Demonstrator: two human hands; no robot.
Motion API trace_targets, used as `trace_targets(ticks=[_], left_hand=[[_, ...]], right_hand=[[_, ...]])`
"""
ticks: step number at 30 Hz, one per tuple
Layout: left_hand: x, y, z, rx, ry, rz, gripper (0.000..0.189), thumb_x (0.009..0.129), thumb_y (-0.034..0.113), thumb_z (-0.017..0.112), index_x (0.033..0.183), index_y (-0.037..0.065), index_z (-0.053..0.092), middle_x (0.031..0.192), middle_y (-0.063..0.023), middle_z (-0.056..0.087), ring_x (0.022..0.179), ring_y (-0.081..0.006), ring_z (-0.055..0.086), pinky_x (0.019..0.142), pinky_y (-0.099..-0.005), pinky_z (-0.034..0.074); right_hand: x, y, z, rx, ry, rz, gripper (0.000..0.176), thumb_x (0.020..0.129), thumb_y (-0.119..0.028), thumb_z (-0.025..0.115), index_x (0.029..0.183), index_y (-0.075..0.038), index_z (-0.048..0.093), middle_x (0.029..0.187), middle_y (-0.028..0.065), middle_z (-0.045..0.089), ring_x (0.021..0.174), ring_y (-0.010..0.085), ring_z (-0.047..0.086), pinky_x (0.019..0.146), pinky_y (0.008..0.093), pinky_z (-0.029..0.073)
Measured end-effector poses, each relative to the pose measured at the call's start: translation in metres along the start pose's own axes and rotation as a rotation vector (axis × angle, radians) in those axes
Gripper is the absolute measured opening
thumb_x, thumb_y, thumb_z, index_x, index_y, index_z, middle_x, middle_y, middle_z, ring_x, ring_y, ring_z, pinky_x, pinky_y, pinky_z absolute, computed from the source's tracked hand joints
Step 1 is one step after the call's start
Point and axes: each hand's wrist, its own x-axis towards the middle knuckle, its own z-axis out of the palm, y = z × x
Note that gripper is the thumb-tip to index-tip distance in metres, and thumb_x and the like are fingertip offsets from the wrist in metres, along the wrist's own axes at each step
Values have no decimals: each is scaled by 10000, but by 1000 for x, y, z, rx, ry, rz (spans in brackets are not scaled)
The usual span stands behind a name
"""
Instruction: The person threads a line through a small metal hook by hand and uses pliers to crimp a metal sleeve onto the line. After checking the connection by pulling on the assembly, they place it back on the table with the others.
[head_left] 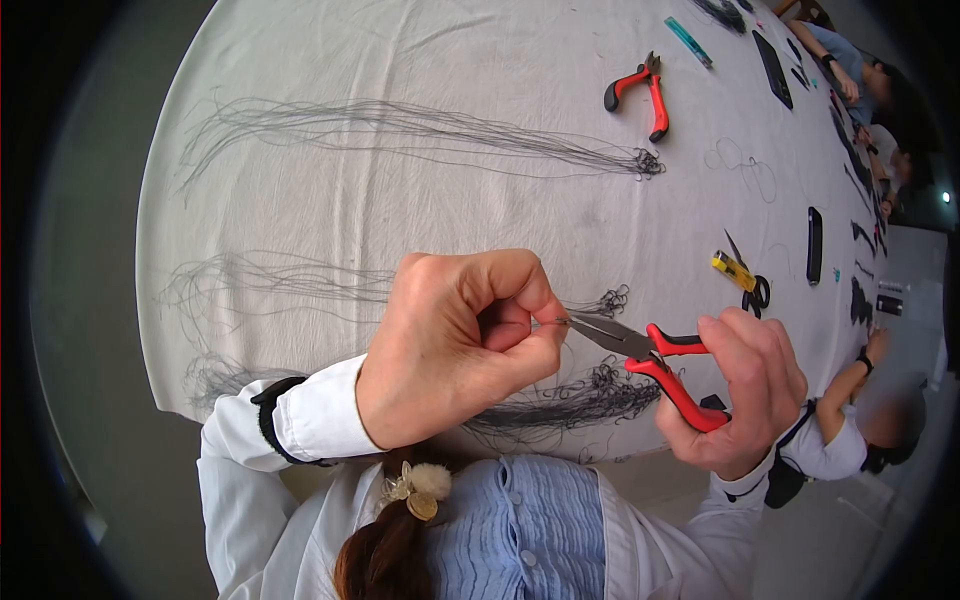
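Needle-nose pliers (640, 345), red grips, held in right hand (745, 395), fist closed round handles. Tips meet a tiny item, too small to ID, pinched btwn left hand (455, 345) thumb & forefinger, over table (330, 60) near edge. Looped dark strand bundles (590, 395) lie just beneath. 2nd red pliers (640, 95) well apart, far side.

the left hand (460, 340) is curled into a loose fist with the knuckles up, and its thumb and forefinger tips are pinched together on the side facing the other hand. its forearm comes in from the lower left in a white sleeve (310, 415). the right hand (745, 395) is near it but not touching, fingers wrapped closed, wrist bent, forearm rising from the lower right.
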Motion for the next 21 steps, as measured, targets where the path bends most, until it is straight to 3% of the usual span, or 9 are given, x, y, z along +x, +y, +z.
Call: trace_targets(ticks=[5, 8, 11, 13, 16, 21], left_hand=[[1, 1, -1, -7, -22, -35, 130, 738, -18, 602, 658, 13, 505, 495, 55, 339, 505, -19, 321, 713, -215, 464], [2, 1, -3, -31, -42, -44, 105, 747, -6, 614, 684, 12, 532, 505, 60, 351, 506, -11, 320, 633, -200, 428], [4, 7, -7, -21, -97, -140, 68, 762, 24, 652, 771, 7, 587, 518, 65, 375, 500, -3, 326, 550, -194, 346], [4, 6, -8, -48, -123, -125, 161, 769, 69, 700, 896, 3, 628, 531, 66, 398, 498, -2, 341, 512, -197, 271], [3, 8, -9, -68, -182, -113, 236, 770, 96, 724, 963, -3, 633, 535, 62, 411, 504, -8, 361, 518, -189, 286], [3, 5, -9, -13, -202, -39, 157, 801, 100, 681, 902, -7, 627, 517, 19, 439, 486, -31, 388, 453, -215, 335]], right_hand=[[2, -1, -3, -45, -1, -25, 507, 428, -118, 699, 922, -24, 633, 861, 54, 584, 553, 147, 445, 406, 240, 357], [1, 0, -3, -67, 2, -53, 490, 442, -116, 708, 919, -34, 635, 861, 46, 584, 552, 143, 441, 405, 235, 355], [1, 1, -3, -96, 5, -58, 469, 458, -116, 717, 913, -40, 634, 859, 41, 582, 552, 142, 435, 405, 233, 354], [1, 3, -4, -112, 6, -50, 458, 465, -117, 719, 909, -41, 634, 858, 39, 581, 553, 142, 433, 405, 233, 353], [-1, 4, -5, -111, 13, 0, 440, 479, -118, 720, 904, -43, 631, 858, 38, 581, 554, 140, 426, 408, 234, 349], [-6, 4, -4, -173, 51, -43, 382, 501, -122, 693, 874, -69, 629, 842, 26, 576, 547, 132, 412, 395, 216, 340]])
